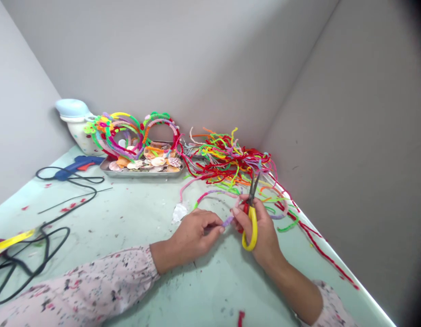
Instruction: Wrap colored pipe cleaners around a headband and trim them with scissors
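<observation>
My left hand (196, 234) is closed, its thumb and forefinger pinching the end of a purple fuzzy pipe cleaner (227, 221). My right hand (263, 231) holds scissors (254, 227) with yellow and red handles, their dark blades pointing up and away. The thumb and forefinger of that hand also grip the pipe cleaner close to the purple part. Beyond the hands, a curved band (213, 191) wrapped in green, red and pink pipe cleaner runs to the right hand. How the purple piece joins it is hidden by the fingers.
A metal tray (142, 174) of shells has decorated headbands (123, 125) standing on it. Behind my right hand lies a tangled heap of pipe cleaners (227, 156). A blue glue gun (74, 167), its black cord (91, 195) and a white container (82, 131) are at left.
</observation>
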Motion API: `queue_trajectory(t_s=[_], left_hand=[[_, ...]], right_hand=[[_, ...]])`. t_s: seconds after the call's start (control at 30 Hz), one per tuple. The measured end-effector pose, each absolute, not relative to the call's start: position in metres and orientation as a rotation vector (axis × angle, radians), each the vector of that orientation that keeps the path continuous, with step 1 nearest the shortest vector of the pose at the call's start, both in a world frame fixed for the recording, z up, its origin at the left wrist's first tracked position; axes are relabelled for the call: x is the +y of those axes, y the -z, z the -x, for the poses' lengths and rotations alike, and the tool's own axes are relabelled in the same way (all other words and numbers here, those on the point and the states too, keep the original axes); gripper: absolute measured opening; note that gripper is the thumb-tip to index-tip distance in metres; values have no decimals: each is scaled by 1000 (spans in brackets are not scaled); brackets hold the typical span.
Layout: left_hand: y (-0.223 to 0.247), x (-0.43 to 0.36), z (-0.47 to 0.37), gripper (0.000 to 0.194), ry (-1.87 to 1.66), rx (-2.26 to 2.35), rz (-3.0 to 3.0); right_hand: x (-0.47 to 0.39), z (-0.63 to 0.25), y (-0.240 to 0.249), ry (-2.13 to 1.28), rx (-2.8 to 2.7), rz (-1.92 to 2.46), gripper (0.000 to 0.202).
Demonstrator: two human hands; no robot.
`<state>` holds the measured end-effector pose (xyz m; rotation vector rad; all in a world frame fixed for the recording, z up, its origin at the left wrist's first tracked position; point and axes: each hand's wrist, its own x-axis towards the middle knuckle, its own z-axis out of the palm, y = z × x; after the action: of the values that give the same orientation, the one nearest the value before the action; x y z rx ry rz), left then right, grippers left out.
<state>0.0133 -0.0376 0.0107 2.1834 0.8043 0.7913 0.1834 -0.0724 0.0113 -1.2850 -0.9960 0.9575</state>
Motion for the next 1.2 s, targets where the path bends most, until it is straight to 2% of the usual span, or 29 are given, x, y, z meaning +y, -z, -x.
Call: queue_trajectory(t_s=[0.27, 0.43, 0.53, 0.73, 1.2], left_hand=[[-12, -38, -14, 16, -762, 780, -2183], [-8, -39, -12, 14, -759, 809, -2182], [-5, -38, -11, 22, -828, 879, -2164], [-4, -36, -12, 7, -887, 875, -2224], [-6, -38, -13, 8, -901, 887, -2218]], right_hand=[[-69, -184, -15, -965, -900, 1304, 46], [-67, -190, -8, -987, -889, 1242, 40], [-65, -193, -6, -965, -843, 1201, 36], [-65, -195, -3, -963, -797, 1182, 38], [-66, -188, 0, -1020, -807, 1229, 39]])
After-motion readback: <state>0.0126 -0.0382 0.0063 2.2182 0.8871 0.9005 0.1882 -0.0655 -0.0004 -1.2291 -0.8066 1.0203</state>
